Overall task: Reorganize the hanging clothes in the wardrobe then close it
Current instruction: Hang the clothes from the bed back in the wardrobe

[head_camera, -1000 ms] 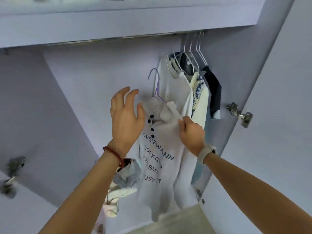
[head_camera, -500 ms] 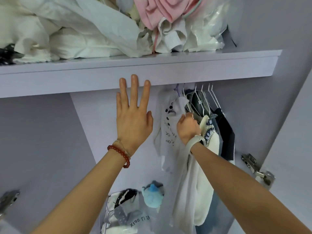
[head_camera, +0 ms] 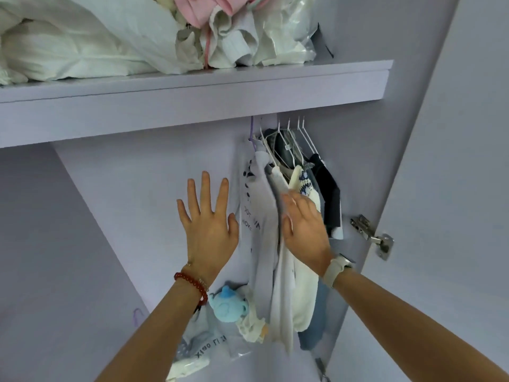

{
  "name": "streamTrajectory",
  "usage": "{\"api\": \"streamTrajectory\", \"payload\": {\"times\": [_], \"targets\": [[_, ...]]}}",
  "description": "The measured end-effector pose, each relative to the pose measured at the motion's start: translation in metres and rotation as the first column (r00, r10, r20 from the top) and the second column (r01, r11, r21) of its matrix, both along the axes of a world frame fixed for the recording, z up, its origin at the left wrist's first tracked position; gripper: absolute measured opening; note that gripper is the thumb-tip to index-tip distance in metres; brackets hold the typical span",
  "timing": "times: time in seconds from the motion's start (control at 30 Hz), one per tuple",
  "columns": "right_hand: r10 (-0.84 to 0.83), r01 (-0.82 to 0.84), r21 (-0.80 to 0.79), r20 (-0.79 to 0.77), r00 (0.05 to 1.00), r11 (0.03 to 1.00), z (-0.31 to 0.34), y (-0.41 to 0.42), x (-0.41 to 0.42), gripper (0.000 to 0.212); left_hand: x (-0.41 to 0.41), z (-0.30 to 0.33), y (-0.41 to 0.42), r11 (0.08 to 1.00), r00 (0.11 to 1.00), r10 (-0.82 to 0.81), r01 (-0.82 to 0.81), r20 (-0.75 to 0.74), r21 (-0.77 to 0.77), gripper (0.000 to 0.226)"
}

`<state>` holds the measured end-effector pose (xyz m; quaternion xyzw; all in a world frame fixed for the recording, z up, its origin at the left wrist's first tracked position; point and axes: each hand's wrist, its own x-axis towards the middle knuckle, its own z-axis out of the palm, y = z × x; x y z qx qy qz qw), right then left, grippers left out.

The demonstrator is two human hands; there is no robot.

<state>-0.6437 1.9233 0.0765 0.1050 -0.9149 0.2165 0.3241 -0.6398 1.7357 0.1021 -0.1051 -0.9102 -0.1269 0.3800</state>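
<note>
A white T-shirt with dark lettering hangs on a purple hanger under the shelf, at the left end of a bunch of clothes. Right of it hang a cream knit top, a dark garment and others on white wire hangers. My left hand is flat and spread, just left of the lettered shirt, holding nothing. My right hand lies flat with fingers extended against the hanging clothes beside that shirt; no grip shows.
The lilac shelf above carries piled white and pink laundry. A blue soft toy and a printed plastic bag lie below. The open door stands right, with its hinge.
The lettered shirt went from my hands up onto the rail. My right hand let go of it and opened flat lower on the clothes. My left hand dropped from the shelf edge.
</note>
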Motion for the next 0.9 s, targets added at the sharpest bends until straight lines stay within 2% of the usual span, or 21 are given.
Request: {"api": "streamTrajectory", "payload": {"times": [0.1,0.2,0.3,0.43,0.53,0.63,0.7,0.73,0.8,0.9], "targets": [[-0.178,0.169,0.138,0.054,0.983,0.976,-0.032,0.024,0.049,0.05,0.018,-0.042,0.013,0.991,0.987,-0.109,0.117,0.121,-0.063,0.059],[-0.329,0.299,0.166,0.203,0.922,0.94,-0.072,0.044,0.112,0.051,0.044,-0.083,0.035,0.964,0.937,-0.208,0.245,0.281,-0.103,0.057],[-0.46,0.434,0.158,0.388,0.799,0.887,-0.11,0.058,0.188,0.055,0.079,-0.122,0.063,0.913,0.844,-0.308,0.392,0.44,-0.115,0.054],[-0.574,0.612,0.145,0.563,0.595,0.777,-0.141,0.071,0.294,0.075,0.143,-0.159,0.113,0.802,0.684,-0.48,0.596,0.55,-0.041,0.055],[-0.647,0.745,0.179,0.647,0.403,0.643,-0.158,0.08,0.371,0.073,0.198,-0.172,0.149,0.67,0.523,-0.577,0.743,0.627,-0.003,0.049],[-0.691,0.867,0.141,0.67,0.271,0.477,-0.173,0.083,0.449,0.066,0.256,-0.18,0.186,0.513,0.358,-0.592,0.858,0.722,-0.004,0.051],[-0.705,0.94,0.107,0.69,0.163,0.323,-0.186,0.082,0.509,0.062,0.302,-0.187,0.214,0.352,0.235,-0.639,0.936,0.733,0.006,0.046],[-0.701,0.957,0.091,0.7,0.135,0.276,-0.191,0.08,0.529,0.058,0.316,-0.191,0.222,0.304,0.196,-0.652,0.953,0.732,0.016,0.044],[-0.674,0.989,0.054,0.737,0.055,0.14,-0.207,0.072,0.582,0.047,0.36,-0.194,0.244,0.188,0.103,-0.644,0.982,0.758,0.026,0.044],[-0.605,0.994,0.044,0.791,-0.096,-0.1,-0.228,0.055,0.668,0.044,0.445,-0.205,0.275,-0.012,-0.076,-0.581,0.996,0.811,0.085,0.046]]}}
